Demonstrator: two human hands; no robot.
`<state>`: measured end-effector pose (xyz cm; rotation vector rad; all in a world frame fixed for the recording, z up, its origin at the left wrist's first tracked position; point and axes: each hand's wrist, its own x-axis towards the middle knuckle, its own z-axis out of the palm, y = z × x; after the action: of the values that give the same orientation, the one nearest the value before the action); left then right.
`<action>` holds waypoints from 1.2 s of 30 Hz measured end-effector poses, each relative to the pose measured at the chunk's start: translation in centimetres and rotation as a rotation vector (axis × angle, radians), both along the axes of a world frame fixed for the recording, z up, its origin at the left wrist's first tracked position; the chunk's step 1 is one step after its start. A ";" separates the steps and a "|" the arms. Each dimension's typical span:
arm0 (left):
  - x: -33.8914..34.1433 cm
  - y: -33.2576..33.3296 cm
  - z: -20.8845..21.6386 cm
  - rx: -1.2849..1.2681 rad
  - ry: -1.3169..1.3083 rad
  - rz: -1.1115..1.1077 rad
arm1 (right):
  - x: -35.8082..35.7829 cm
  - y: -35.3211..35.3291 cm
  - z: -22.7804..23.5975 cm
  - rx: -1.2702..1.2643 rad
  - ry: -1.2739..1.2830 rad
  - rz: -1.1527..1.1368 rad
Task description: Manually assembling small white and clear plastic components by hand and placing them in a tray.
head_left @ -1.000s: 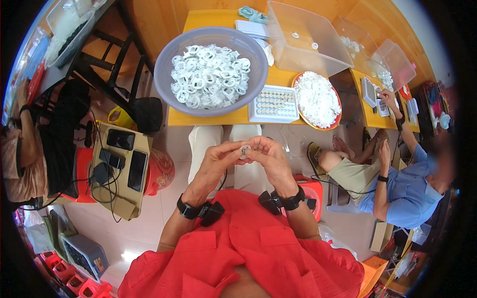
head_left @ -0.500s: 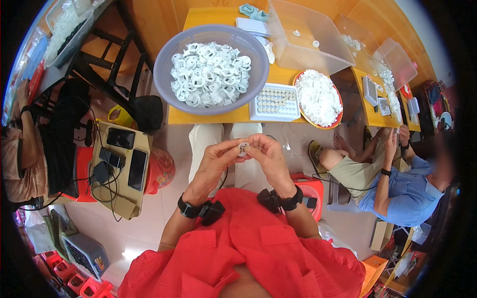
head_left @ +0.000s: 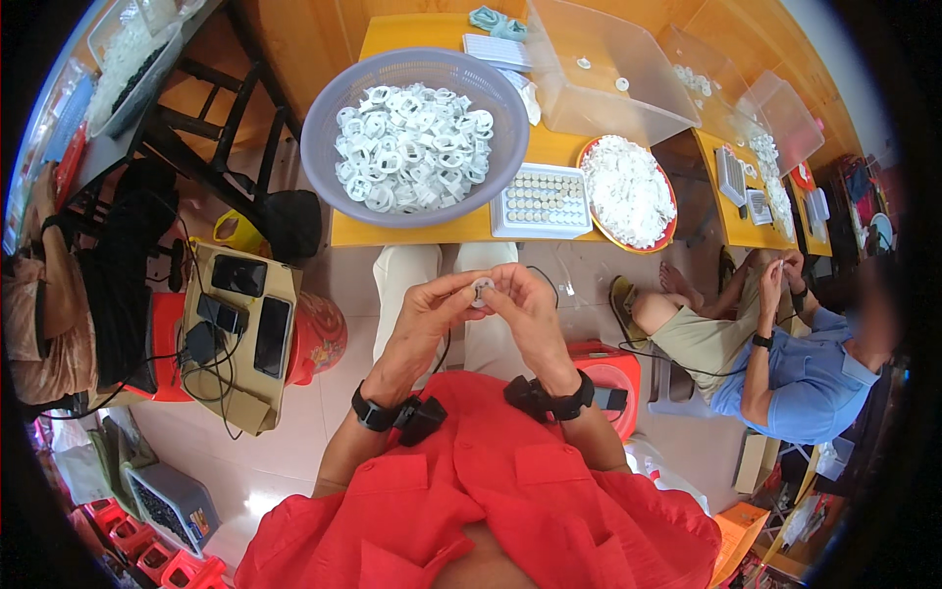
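Note:
Between my two hands, over my lap, is a small round whitish plastic part (head_left: 481,291) with a darker middle. My left hand (head_left: 439,305) pinches its left side with thumb and fingers. From the other side, my right hand (head_left: 525,306) grips it, the thumb pressed near its middle. The fingers hide some of the part. Beyond my hands, on the yellow table (head_left: 412,235), stand a grey-purple basket (head_left: 319,147) heaped with white plastic pieces (head_left: 412,147), a white tray (head_left: 540,233) with rows of small round parts, and a red-rimmed plate (head_left: 670,228) piled with small white pieces.
A clear plastic bin (head_left: 608,79) stands at the table's back right. To my left, a cardboard box (head_left: 250,407) carries several phones and cables. A co-worker in a blue shirt (head_left: 785,378) sits at the right; another person's arm (head_left: 49,285) shows at far left. A red stool (head_left: 613,378) is beside me.
Both hands stay in nearly the same place around the round part, which shows slightly more of its face now. The co-worker's hands at the right have shifted slightly.

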<state>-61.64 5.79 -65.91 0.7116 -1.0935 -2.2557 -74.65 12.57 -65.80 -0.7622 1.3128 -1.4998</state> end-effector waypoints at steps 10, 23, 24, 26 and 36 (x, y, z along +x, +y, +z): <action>-0.1 0.6 -0.1 0.002 -0.009 0.003 | -0.9 -0.2 0.5 0.078 -0.087 0.076; -0.4 0.8 -0.2 -0.062 -0.039 0.026 | -0.2 0.4 0.1 0.008 0.136 -0.027; -0.4 0.8 -0.3 -0.079 -0.035 0.023 | -0.3 0.4 0.1 0.010 0.135 -0.027; -0.4 0.9 -0.6 -0.118 -0.027 0.026 | -0.4 0.3 0.4 0.028 0.027 0.004; -0.1 1.1 -0.8 -0.149 -0.087 0.024 | -0.7 0.2 -1.0 0.066 -0.409 0.080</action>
<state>-61.73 6.89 -66.66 0.7626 -1.2728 -2.1141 -75.34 12.75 -66.80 -0.4297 1.0057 -1.4480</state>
